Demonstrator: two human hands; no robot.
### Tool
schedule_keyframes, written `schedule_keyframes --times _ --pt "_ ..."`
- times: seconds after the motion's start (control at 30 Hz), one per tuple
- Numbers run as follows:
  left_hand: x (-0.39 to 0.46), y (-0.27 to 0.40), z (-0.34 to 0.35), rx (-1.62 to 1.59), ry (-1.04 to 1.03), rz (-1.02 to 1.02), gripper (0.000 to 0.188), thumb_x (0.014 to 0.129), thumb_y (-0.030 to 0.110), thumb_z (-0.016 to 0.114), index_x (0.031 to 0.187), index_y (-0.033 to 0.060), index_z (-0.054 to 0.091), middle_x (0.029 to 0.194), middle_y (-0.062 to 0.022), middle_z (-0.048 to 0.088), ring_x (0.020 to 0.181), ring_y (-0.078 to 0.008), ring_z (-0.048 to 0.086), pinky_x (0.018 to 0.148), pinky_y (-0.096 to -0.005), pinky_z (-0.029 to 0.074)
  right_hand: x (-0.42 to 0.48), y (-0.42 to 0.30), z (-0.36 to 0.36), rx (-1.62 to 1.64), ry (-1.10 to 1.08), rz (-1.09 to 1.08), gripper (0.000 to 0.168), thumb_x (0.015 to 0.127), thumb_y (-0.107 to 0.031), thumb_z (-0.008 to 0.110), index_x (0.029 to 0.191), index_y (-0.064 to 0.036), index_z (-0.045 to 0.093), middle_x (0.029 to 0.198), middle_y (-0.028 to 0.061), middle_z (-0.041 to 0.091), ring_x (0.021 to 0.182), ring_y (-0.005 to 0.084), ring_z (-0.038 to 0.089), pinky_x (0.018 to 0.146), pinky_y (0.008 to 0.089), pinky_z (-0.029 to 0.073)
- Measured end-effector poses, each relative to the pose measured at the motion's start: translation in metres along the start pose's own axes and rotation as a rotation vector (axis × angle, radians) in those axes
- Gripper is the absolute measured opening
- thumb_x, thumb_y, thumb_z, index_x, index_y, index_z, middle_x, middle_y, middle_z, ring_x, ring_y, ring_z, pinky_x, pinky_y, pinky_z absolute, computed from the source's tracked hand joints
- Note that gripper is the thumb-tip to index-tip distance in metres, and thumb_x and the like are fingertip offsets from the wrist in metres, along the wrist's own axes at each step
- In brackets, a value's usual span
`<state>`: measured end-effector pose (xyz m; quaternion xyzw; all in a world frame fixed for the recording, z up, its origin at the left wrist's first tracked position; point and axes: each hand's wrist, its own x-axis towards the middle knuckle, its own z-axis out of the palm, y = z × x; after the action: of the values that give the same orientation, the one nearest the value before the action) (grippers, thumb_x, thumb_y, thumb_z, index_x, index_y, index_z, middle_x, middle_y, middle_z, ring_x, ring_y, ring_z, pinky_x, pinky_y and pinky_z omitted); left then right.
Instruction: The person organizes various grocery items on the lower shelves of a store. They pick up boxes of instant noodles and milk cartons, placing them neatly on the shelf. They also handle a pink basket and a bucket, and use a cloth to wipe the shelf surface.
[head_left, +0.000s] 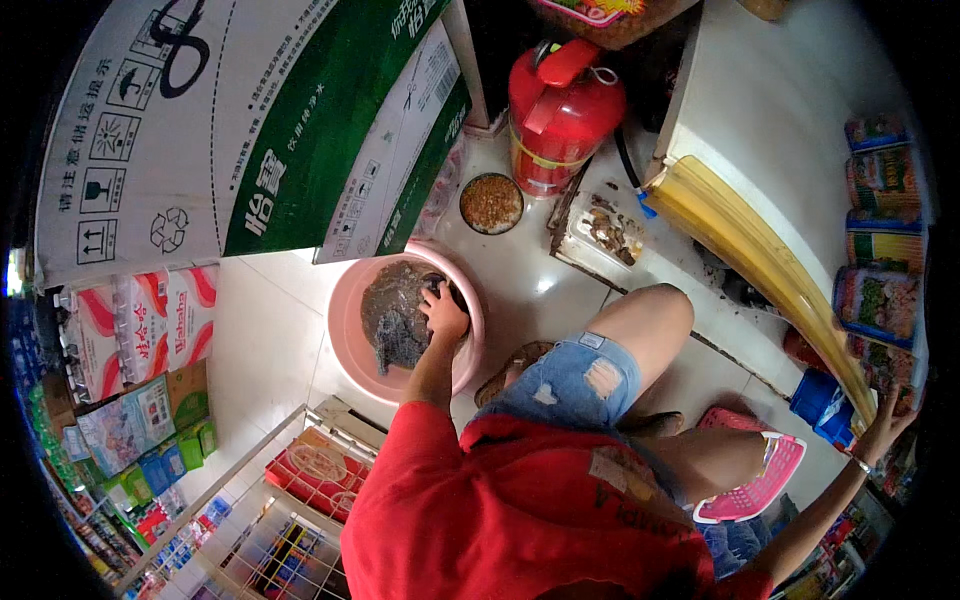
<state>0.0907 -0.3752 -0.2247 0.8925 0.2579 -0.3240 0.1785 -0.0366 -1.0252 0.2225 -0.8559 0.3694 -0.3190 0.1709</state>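
Note:
A pink plastic basin (345, 330) stands on the tiled floor, with dark wet cloth (397, 322) lying in it. My left hand (447, 311) reaches into its right side, fingers bent over the dark material; whether they grip any of it cannot be told. Far to the right, my right hand (885, 431) is spread against the lower end of a shelf edge, close to a yellow translucent strip (757, 262) and packaged goods (874, 300). It wears a bracelet at the wrist. No held object shows in it.
Large green and white cartons (300, 157) overhang the basin. Behind it are a bowl of brown granules (491, 203), a red fire extinguisher (562, 112) and a soiled tray (607, 232). A wire rack (300, 480) stands lower left; a pink basket (765, 480) is by my right leg.

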Motion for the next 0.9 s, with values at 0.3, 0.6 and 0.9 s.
schedule_keyframes --times 0.3,0.6,0.9 --pt "0.018 -0.085 0.016 -1.508 0.122 -0.278 0.056 0.073 0.023 0.076 0.116 -0.0051 0.054 0.103 -0.0155 0.064 0.088 -0.0343 0.064 0.078 -0.0482 0.053 0.006 0.035 -0.028 -0.112 -0.037 -0.101 0.070 0.092 -0.039 0.056 0.147 -0.010 0.023 0.146 0.0183 0.033 0.129 0.0302 0.043 0.105 0.0466 0.039" --pt "-0.033 -0.090 -0.059 -2.064 -0.092 -0.167 0.050 0.095 0.041 0.038 0.125 0.0035 0.050 0.120 -0.0188 0.058 0.111 -0.0355 0.056 0.098 -0.0549 0.043 -0.149 0.004 0.018 0.314 -0.483 0.221 0.042 0.098 -0.038 0.045 0.113 -0.001 0.058 0.074 -0.0003 0.050 0.063 0.0090 0.044 0.057 0.0242 0.038" --pt "-0.085 -0.103 -0.079 -2.131 0.097 -0.267 0.043 0.083 0.024 0.043 0.119 0.0014 0.053 0.118 -0.0188 0.058 0.105 -0.0364 0.058 0.087 -0.0500 0.048 -0.336 -0.245 0.254 0.843 -1.880 -0.069 0.068 0.090 -0.018 0.062 0.145 -0.004 0.026 0.139 0.0132 0.042 0.114 0.0203 0.052 0.093 0.0308 0.045"
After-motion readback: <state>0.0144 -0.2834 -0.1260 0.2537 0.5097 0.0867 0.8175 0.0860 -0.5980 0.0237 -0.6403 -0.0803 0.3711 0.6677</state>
